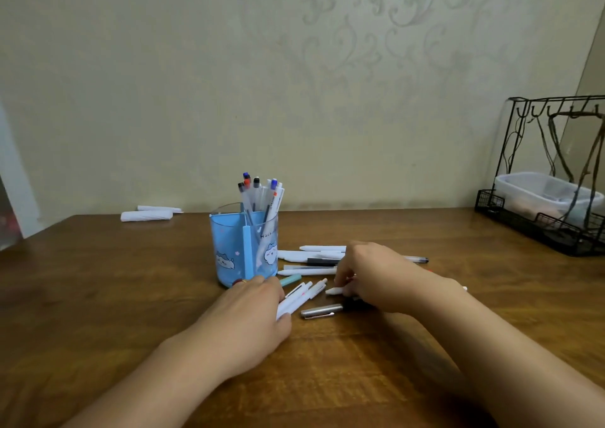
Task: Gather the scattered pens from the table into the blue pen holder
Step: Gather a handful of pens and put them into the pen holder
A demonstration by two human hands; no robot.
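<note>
At frame centre, the left hand (252, 310) is lying over white pens (299, 296) below the holder (244, 247), its fingers hidden, so their grip is unclear. The right hand (376, 277) is covering more pens (311, 259) on the worktop (98, 296), fingers pinching a white pen (334, 291); its far end is hidden.

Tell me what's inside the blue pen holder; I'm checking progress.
Several pens stand upright in the back compartment of the blue pen holder, caps up. The front compartments look empty, though the tinted walls hide their floors.
</note>
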